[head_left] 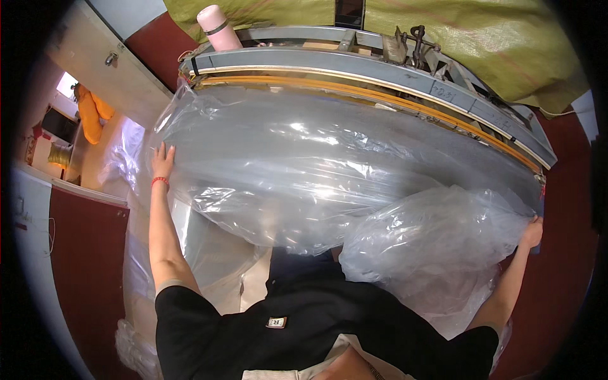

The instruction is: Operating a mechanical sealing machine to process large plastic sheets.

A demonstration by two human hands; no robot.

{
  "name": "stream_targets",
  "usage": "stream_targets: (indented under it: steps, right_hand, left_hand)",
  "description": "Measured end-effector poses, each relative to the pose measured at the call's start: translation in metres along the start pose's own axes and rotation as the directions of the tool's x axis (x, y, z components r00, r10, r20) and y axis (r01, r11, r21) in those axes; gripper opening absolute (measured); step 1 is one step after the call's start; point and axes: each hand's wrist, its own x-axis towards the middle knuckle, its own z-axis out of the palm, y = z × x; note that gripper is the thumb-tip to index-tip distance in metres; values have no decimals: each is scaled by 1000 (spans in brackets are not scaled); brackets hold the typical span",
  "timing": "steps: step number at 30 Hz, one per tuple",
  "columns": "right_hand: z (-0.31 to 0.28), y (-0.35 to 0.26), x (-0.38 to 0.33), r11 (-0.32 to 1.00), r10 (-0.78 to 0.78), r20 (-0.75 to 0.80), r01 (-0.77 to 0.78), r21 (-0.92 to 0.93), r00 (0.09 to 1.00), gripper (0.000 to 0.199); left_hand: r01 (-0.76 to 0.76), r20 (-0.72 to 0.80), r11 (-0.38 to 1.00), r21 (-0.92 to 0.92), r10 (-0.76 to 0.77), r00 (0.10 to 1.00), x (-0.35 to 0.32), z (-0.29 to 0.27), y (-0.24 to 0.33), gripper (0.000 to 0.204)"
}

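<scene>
A large sheet of clear plastic film (272, 145) lies wrinkled over the long grey surface in front of me. My left hand (163, 161), with a red band at the wrist, rests flat on the film's left end with its fingers apart. At the far right, my right hand (532, 233) has its fingers closed on the edge of the film. Between that hand and my body the film bunches up into a loose, puffed heap (430, 234), and part of it hangs down in front of me.
Behind the film runs a grey metal frame (354, 66) with an orange strip (354, 87) along it. A pink bottle (218, 28) and a rusty clamp (417, 44) are on the frame. Green woven sheeting (468, 50) hangs beyond. A door (107, 69) stands at left; more film trails down there.
</scene>
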Motion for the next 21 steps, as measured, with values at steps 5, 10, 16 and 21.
stream_targets:
  steps: [5, 10, 16, 21]
  right_hand:
    - [18, 16, 14, 1000, 9, -6, -10, -13, 1000, 32]
    - [4, 6, 9, 998, 53, 37, -54, 40, 998, 31]
    - [19, 28, 18, 977, 206, 70, -209, 44, 976, 34]
    - [-2, -4, 5, 969, 87, 40, -94, 231, 995, 43]
  left_hand:
    - [160, -103, 984, 82, -151, 983, -37, -46, 57, 43]
    - [-605, -147, 741, -292, 590, 794, -36, -50, 154, 26]
    - [51, 262, 994, 100, -76, 962, 37, 10, 149, 82]
    - [-249, -138, 961, -122, 232, 963, 22, -29, 170, 50]
